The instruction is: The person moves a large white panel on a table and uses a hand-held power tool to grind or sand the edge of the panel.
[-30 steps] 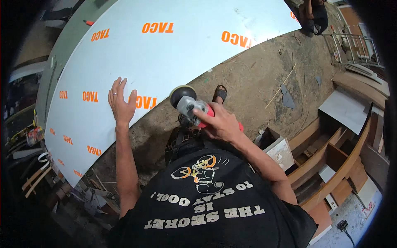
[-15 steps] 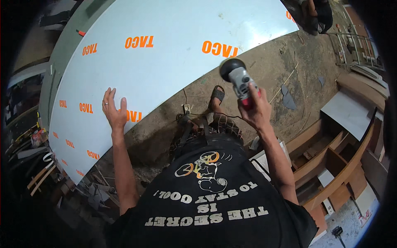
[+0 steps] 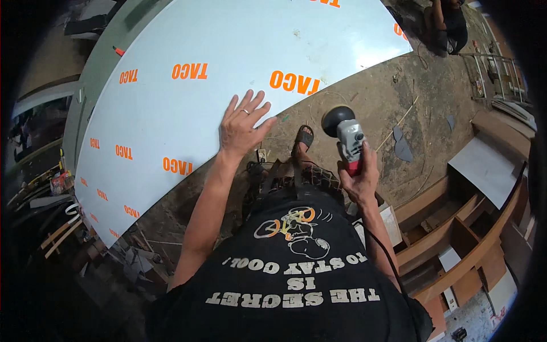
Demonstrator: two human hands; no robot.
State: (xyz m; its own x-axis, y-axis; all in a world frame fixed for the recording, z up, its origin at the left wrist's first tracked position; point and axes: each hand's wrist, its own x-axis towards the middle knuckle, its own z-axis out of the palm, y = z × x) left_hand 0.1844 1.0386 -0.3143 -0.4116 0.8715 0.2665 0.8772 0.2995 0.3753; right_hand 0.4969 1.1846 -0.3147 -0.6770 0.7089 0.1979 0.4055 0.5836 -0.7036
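Observation:
A large white sheet [image 3: 205, 114] with orange lettering lies in front of me. My left hand [image 3: 244, 128] rests on it near the close edge, fingers spread, with a ring on one finger. In my right hand [image 3: 363, 178] is an angle grinder [image 3: 350, 135] with a grey head, a red body and a round black pad. Its pad is tilted up and away from me, past the sheet's edge and apart from it. A black cord [image 3: 380, 244] runs along my right forearm.
A wooden frame with compartments [image 3: 436, 228] stands at the right, a white panel [image 3: 481, 171] on it. Grey scraps [image 3: 402, 145] lie on the concrete floor. Another person [image 3: 447, 25] is at the far right. Strips and offcuts [image 3: 62, 236] crowd the left side.
My left hand has slid right and farther along the sheet. The right hand has drawn the angle grinder slightly right and closer to me, away from the sheet's edge.

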